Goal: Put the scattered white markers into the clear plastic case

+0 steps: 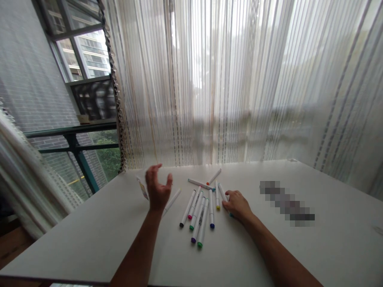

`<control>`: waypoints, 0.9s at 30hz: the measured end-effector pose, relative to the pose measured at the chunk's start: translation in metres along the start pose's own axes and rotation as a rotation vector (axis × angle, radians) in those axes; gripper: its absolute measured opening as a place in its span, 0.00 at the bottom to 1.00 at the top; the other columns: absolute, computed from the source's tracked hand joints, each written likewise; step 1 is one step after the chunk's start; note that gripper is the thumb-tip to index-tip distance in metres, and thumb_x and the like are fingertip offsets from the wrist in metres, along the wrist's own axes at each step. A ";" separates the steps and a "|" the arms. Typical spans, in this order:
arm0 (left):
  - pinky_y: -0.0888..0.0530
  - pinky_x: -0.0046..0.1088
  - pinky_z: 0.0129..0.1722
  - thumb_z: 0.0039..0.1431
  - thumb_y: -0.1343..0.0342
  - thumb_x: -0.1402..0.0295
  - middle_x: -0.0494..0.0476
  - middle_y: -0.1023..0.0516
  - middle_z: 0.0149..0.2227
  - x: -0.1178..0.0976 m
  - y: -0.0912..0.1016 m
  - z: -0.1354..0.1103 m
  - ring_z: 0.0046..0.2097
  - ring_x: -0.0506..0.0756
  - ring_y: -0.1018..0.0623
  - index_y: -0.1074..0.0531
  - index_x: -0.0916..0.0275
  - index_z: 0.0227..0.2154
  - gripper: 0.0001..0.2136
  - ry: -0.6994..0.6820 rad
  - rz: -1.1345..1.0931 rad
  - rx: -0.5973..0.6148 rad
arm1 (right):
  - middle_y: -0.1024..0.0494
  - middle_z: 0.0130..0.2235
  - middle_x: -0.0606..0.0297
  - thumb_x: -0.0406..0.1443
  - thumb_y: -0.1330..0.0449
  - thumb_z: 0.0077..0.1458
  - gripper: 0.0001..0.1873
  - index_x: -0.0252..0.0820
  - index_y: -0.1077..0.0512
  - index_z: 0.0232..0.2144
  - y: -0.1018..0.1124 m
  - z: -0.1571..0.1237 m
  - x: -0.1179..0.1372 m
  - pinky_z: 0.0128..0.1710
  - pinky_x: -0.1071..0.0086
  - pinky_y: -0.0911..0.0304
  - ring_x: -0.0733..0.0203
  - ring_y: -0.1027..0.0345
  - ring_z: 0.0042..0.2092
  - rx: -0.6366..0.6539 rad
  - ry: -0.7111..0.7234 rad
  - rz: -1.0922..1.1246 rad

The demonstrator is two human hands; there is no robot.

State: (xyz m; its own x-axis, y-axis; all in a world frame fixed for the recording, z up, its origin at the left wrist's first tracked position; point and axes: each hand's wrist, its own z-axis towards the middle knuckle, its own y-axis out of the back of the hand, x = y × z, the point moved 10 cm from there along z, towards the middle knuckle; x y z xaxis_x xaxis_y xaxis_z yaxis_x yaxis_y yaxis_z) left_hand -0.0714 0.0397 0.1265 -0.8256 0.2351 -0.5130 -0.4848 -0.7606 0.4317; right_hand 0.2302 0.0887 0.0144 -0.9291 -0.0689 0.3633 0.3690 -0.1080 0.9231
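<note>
Eleven white markers (199, 211) lie loosely on a white table (89, 239).
Left hand (158, 188) hangs open and empty at the markers' ten o'clock; right hand (237, 205), relaxed at three o'clock, has fingers (229, 198) touching one marker (222, 191), ungrasped.

I have a bunch of felt-tip markers (199, 219) lying side by side on the table (89, 243), toward the middle of its far edge, with two more beyond them, nearer that edge. My left hand (158, 189) is over the table just left of the bunch, a lone marker (172, 202) to its right and a small card (143, 188) to its left. My right hand (237, 205) rests on the table against the bunch's right side. Further right lies a blurred object (287, 203). A curtain (194, 79) hangs behind the far edge, with a window (83, 52) to its left.
</note>
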 end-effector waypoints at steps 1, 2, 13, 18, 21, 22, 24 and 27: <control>0.40 0.41 0.55 0.55 0.47 0.61 0.67 0.42 0.55 0.008 0.033 0.005 0.57 0.61 0.40 0.43 0.68 0.54 0.26 -0.029 -0.052 -0.221 | 0.26 0.43 0.49 0.34 0.46 0.48 0.21 0.31 0.30 0.45 0.000 0.000 -0.001 0.47 0.66 0.43 0.51 0.38 0.51 -0.002 -0.005 0.009; 0.43 0.43 0.57 0.50 0.43 0.59 0.67 0.43 0.56 0.021 0.054 0.007 0.59 0.63 0.42 0.44 0.67 0.54 0.31 -0.040 -0.096 -0.344 | 0.27 0.44 0.49 0.34 0.46 0.48 0.21 0.31 0.30 0.45 0.000 0.000 -0.002 0.48 0.65 0.43 0.51 0.38 0.51 -0.004 -0.010 0.018; 0.25 0.38 0.35 0.31 0.32 0.65 0.54 0.30 0.36 0.108 0.002 0.004 0.35 0.55 0.25 0.39 0.59 0.44 0.33 0.286 -0.527 0.012 | 0.28 0.44 0.47 0.33 0.46 0.47 0.20 0.31 0.29 0.44 0.002 -0.003 -0.004 0.48 0.66 0.43 0.51 0.37 0.51 -0.017 -0.021 0.046; 0.26 0.30 0.35 0.36 0.34 0.65 0.51 0.33 0.39 0.063 -0.004 0.006 0.37 0.52 0.26 0.43 0.56 0.43 0.30 0.221 -0.595 -0.015 | 0.28 0.45 0.48 0.33 0.46 0.47 0.20 0.32 0.30 0.44 0.002 -0.003 -0.003 0.47 0.66 0.43 0.52 0.37 0.50 -0.024 -0.022 0.017; 0.26 0.30 0.36 0.36 0.33 0.67 0.52 0.33 0.41 0.041 -0.027 -0.004 0.37 0.51 0.25 0.47 0.55 0.46 0.34 0.223 -0.582 0.020 | 0.27 0.43 0.46 0.31 0.47 0.47 0.18 0.30 0.29 0.41 0.007 -0.006 -0.001 0.47 0.64 0.43 0.49 0.37 0.50 -0.051 -0.029 -0.014; 0.27 0.30 0.37 0.36 0.33 0.67 0.52 0.33 0.41 0.036 -0.035 -0.009 0.37 0.51 0.25 0.48 0.55 0.46 0.35 0.228 -0.570 0.032 | 0.26 0.42 0.46 0.30 0.47 0.47 0.17 0.30 0.28 0.40 0.009 -0.007 -0.001 0.46 0.63 0.43 0.48 0.38 0.49 -0.065 -0.035 -0.024; 0.27 0.31 0.39 0.38 0.34 0.67 0.52 0.33 0.41 0.027 -0.048 -0.019 0.37 0.51 0.25 0.49 0.55 0.45 0.34 0.238 -0.545 0.057 | 0.26 0.40 0.44 0.29 0.47 0.47 0.14 0.30 0.27 0.36 0.012 -0.009 -0.001 0.44 0.61 0.43 0.46 0.36 0.48 -0.095 -0.053 -0.028; 0.28 0.33 0.41 0.40 0.35 0.67 0.53 0.33 0.41 0.020 -0.054 -0.032 0.39 0.52 0.26 0.50 0.55 0.46 0.33 0.248 -0.497 0.088 | 0.24 0.36 0.45 0.30 0.48 0.49 0.11 0.32 0.28 0.33 0.015 -0.009 -0.006 0.39 0.61 0.41 0.48 0.32 0.40 -0.146 -0.094 0.022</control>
State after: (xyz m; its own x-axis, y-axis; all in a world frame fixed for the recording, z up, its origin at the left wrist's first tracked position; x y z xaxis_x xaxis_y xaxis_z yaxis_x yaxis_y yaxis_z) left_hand -0.0527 0.0665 0.0694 -0.4037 0.3950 -0.8252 -0.8296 -0.5384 0.1481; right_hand 0.2414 0.0784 0.0255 -0.9166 0.0192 0.3993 0.3821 -0.2513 0.8893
